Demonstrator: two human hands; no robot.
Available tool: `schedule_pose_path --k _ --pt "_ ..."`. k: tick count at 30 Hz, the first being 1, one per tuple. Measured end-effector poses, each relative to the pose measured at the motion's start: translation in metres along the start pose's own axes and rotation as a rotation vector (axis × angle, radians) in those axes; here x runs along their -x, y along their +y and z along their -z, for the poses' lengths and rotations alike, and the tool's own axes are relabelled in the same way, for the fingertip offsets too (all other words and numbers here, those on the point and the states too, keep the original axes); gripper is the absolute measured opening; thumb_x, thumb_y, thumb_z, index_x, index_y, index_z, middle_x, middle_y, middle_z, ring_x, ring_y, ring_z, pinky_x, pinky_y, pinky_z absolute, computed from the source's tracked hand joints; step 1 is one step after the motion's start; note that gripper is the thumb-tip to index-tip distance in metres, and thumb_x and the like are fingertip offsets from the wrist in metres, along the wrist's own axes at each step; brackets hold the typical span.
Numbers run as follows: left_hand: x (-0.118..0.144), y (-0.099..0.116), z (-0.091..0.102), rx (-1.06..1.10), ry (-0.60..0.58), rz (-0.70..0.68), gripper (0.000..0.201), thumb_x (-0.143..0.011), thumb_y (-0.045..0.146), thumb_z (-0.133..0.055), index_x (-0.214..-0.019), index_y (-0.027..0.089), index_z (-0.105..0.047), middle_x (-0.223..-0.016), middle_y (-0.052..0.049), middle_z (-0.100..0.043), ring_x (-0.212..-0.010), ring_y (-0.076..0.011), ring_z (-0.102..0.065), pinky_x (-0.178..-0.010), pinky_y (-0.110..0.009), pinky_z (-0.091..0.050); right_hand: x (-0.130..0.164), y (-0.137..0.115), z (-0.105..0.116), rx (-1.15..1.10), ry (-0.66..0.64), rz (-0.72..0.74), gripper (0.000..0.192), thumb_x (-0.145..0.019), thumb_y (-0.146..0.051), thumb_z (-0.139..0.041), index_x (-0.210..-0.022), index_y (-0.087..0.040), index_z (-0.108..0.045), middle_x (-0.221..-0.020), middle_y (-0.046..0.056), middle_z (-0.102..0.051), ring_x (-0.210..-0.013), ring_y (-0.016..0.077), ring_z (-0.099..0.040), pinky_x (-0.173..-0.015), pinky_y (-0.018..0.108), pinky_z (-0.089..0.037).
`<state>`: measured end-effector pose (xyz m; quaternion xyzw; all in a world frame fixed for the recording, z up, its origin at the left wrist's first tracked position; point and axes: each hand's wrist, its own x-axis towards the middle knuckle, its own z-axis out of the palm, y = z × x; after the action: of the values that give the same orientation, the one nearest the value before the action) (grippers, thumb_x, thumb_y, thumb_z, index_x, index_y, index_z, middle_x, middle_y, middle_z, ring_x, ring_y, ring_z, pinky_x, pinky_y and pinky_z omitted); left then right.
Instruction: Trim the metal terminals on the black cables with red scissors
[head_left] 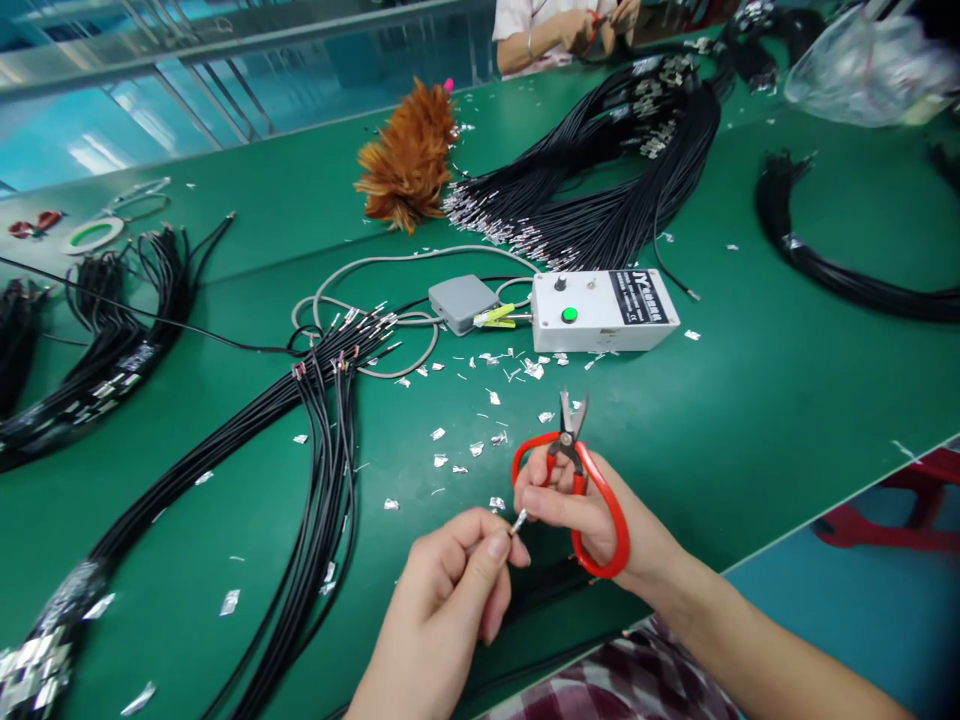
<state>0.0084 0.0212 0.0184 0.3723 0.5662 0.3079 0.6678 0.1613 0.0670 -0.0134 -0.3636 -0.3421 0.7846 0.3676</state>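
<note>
Near the desk's front edge, both hands meet on a foil-tipped cable end: left hand pinches it steady, right hand grips red scissors, blades up, clear of it.

Red-handled scissors (blades up), foil-tipped cable end

Scissors: glossy red plastic-coated loop handles, dull grey metal blades; the cable end pinched between the fingers is shiny silver foil or metal, too small to tell which. Bench top is smooth matt green, littered with glinting foil scraps; cables have smooth black rubbery sheaths with bare metal tips. Tester box is matt white plastic with a glossy green button, small box matt grey plastic, duster of soft brown feathers.
</note>
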Motion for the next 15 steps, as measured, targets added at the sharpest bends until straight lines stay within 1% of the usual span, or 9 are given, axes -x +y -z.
schedule_pose_path --k 2,4,8,10,12,15 --pt "-0.002 -0.003 0.002 0.103 -0.065 0.055 0.029 -0.088 0.039 -0.051 -0.072 0.017 -0.058 -0.037 0.008 -0.04 -0.038 -0.007 -0.021 -0.043 -0.024 -0.015 -0.001 0.006 0.002 -0.098 -0.026 -0.089 0.022 -0.072 -0.029 -0.075 -0.071 -0.019 -0.055 -0.067 -0.004 -0.055 -0.06 0.0086 -0.05 -0.054 0.02 -0.036" --pt "-0.004 -0.007 0.004 0.217 -0.098 0.086 0.029 -0.088 0.039 -0.051 -0.071 0.016 -0.058 -0.037 0.009 -0.038 -0.038 -0.0063 -0.018 -0.043 -0.023 -0.013 -0.001 0.012 0.001 -0.196 -0.025 -0.155 0.023 -0.07 -0.031 -0.076 -0.071 -0.018 -0.057 -0.066 -0.004 -0.055 -0.061 0.0084 -0.05 -0.054 0.019 -0.037" --pt "-0.005 -0.011 0.004 0.383 -0.148 0.107 0.025 -0.089 0.035 -0.052 -0.073 0.016 -0.055 -0.041 0.01 -0.035 -0.04 -0.0055 -0.015 -0.042 -0.022 -0.012 -0.001 0.015 -0.005 -0.295 0.015 -0.183 0.024 -0.07 -0.032 -0.077 -0.068 -0.017 -0.058 -0.063 -0.004 -0.055 -0.059 0.0075 -0.05 -0.057 0.018 -0.039" --pt "-0.005 -0.011 0.003 0.415 -0.142 0.086 0.019 -0.087 0.033 -0.057 -0.078 0.017 -0.054 -0.043 0.011 -0.034 -0.041 -0.0052 -0.015 -0.042 -0.021 -0.012 0.0 0.014 -0.007 -0.294 0.027 -0.161 0.024 -0.07 -0.031 -0.076 -0.067 -0.017 -0.058 -0.063 -0.003 -0.055 -0.06 0.008 -0.05 -0.057 0.019 -0.04" --pt "-0.005 -0.01 0.003 0.41 -0.107 0.064 0.018 -0.084 0.032 -0.062 -0.079 0.018 -0.052 -0.045 0.011 -0.036 -0.042 -0.0046 -0.016 -0.042 -0.02 -0.012 0.001 0.012 -0.008 -0.263 0.049 -0.126 0.022 -0.07 -0.029 -0.077 -0.067 -0.017 -0.058 -0.064 -0.004 -0.055 -0.062 0.0087 -0.051 -0.059 0.02 -0.04" --pt "-0.005 -0.009 0.003 0.356 -0.065 0.063 0.019 -0.086 0.031 -0.06 -0.076 0.016 -0.053 -0.047 0.007 -0.047 -0.038 -0.0026 -0.019 -0.038 -0.018 -0.01 0.002 0.012 -0.009 -0.218 0.08 -0.11 0.021 -0.07 -0.029 -0.077 -0.07 -0.018 -0.059 -0.065 -0.004 -0.053 -0.062 0.0091 -0.048 -0.061 0.021 -0.04"
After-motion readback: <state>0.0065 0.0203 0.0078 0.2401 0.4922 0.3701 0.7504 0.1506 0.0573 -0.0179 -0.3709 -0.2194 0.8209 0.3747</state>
